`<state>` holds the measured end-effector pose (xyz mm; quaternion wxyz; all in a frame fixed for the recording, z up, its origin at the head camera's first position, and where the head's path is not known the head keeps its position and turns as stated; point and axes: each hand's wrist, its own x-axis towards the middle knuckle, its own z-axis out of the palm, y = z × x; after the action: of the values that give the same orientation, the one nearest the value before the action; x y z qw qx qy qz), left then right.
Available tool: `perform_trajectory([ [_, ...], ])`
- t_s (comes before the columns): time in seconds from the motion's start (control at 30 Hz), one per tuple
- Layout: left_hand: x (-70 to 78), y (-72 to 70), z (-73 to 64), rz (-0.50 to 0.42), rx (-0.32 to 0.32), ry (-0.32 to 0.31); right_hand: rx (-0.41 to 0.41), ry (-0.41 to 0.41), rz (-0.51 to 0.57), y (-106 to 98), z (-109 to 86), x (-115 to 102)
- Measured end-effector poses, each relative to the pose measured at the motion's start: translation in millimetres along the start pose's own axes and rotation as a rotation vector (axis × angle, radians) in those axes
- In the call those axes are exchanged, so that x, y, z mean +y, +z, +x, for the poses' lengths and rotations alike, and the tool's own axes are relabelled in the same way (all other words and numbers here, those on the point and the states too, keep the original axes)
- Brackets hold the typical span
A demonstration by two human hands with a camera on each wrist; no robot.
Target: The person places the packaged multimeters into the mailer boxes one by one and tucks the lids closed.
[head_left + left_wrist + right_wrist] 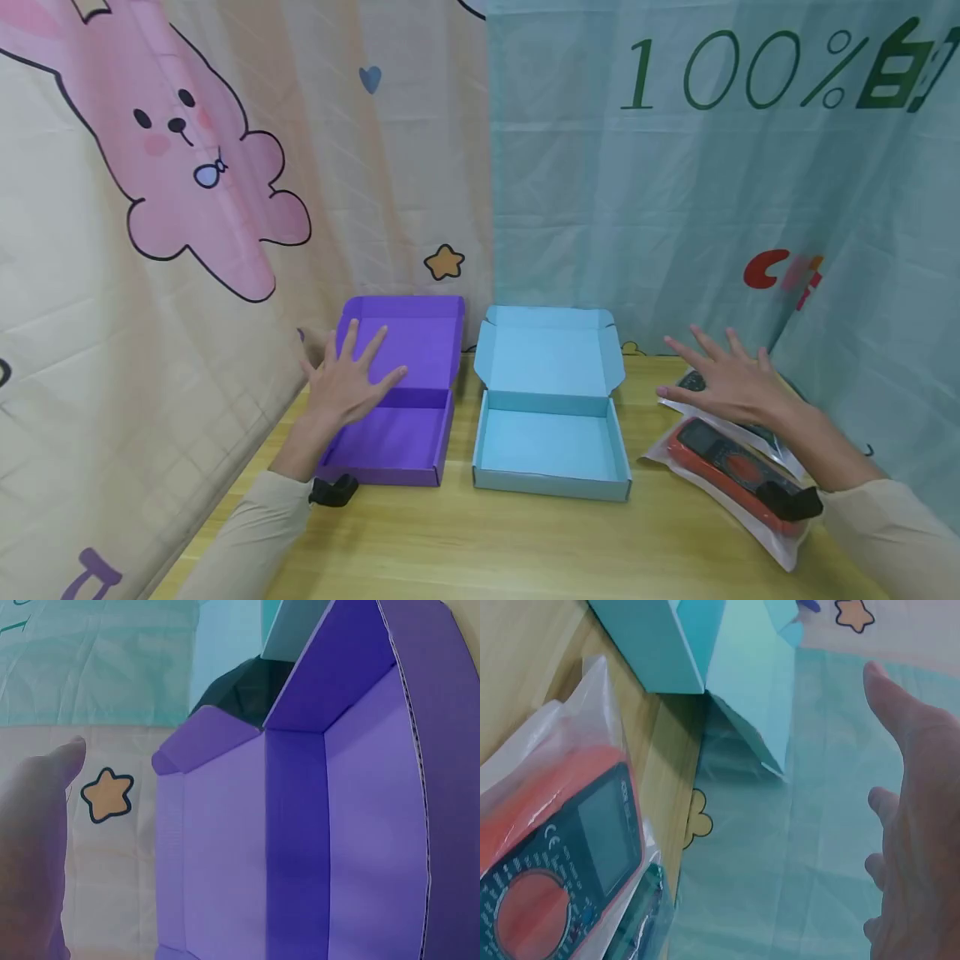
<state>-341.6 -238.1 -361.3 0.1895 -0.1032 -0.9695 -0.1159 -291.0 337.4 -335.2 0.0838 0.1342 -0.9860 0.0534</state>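
Note:
My left hand (347, 385) hovers with spread fingers over the left side of an open purple cardboard box (405, 475), holding nothing. In the left wrist view the box's inside (375, 825) shows bare. My right hand (731, 385), fingers also spread, is raised above two clear plastic bags at the right. The nearer bag holds a red and black digital multimeter (738, 467), whose dial and screen show in the right wrist view. Behind it lies a second bagged dark item (637, 915), partly hidden under the right hand. Between the hands stands an open light blue box (551, 483) with its lid up.
Both boxes stand on a wooden table (420, 542), lids leaning back near the curtains. A cream curtain (322, 150) with a pink rabbit hangs at the left and back. A teal curtain (600, 208) closes off the back right.

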Motion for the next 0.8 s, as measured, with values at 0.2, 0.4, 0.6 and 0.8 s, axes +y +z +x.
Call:
perform_trajectory([
  [0.2, 12.2, -0.7, 0.0, -0.006, -0.033, 0.017, -0.002, 0.002, 0.044, 4, -0.4, 17],
  [0.4, 30.7, 5.0, -6.3, -0.035, -0.021, 0.077, 0.026, -0.011, 0.087, 9, -2.3, 39],
  [0.6, 56.1, 12.4, -18.1, -0.121, -0.019, 0.144, 0.046, -0.031, 0.174, 13, -8.9, 61],
  [0.8, 83.1, 14.8, -32.8, -0.280, -0.075, 0.198, 0.041, -0.003, 0.251, 22, -14.5, 81],
])
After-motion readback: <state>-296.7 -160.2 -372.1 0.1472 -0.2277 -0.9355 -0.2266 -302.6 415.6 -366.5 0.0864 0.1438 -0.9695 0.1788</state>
